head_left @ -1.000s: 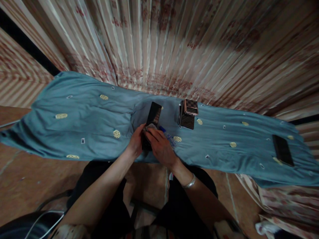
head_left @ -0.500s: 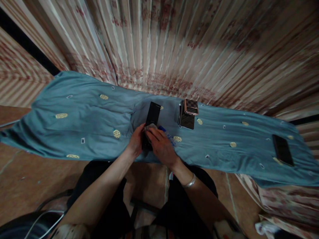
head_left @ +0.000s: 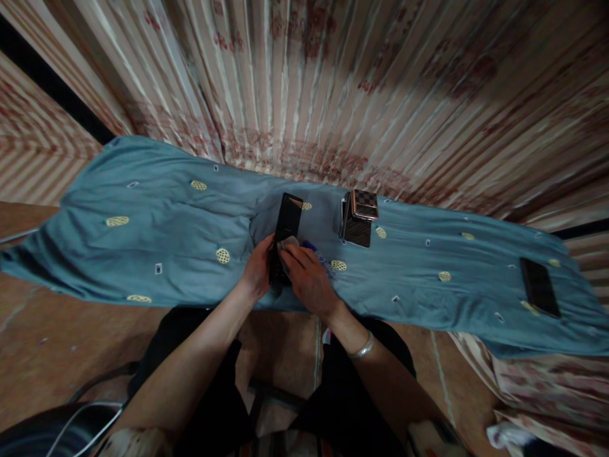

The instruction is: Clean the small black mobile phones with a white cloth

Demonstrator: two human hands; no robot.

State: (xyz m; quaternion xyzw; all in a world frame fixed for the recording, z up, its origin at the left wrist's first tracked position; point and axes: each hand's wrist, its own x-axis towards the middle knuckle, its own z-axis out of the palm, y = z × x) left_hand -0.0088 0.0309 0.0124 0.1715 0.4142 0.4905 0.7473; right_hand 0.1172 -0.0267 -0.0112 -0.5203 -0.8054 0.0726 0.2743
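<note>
A long black flip phone [head_left: 288, 216] is unfolded above the cloth-covered table, its upper half pointing away from me. My left hand [head_left: 259, 266] is closed around the left edge of its lower half. Pressed against the phone near its middle is a small greyish wipe [head_left: 288, 242], pinched in the fingers of my right hand [head_left: 307, 276]. That hand covers much of the phone's lower half. A blue patterned piece [head_left: 324, 261], perhaps a wrapper or cloth, lies just right of my right fingers, partly hidden.
Right of centre stands a stack of dark boxy items [head_left: 359, 219] with a checked, shiny-edged top. A black phone [head_left: 540, 287] lies at the far right of the blue tablecloth [head_left: 190, 222]. Pleated curtains [head_left: 295, 95] hang directly behind the table.
The phone has tilted and shifted slightly left, and a bright reflection now shows on its upper half. My left hand moved a little with it. My right hand stays at the phone with the wipe.
</note>
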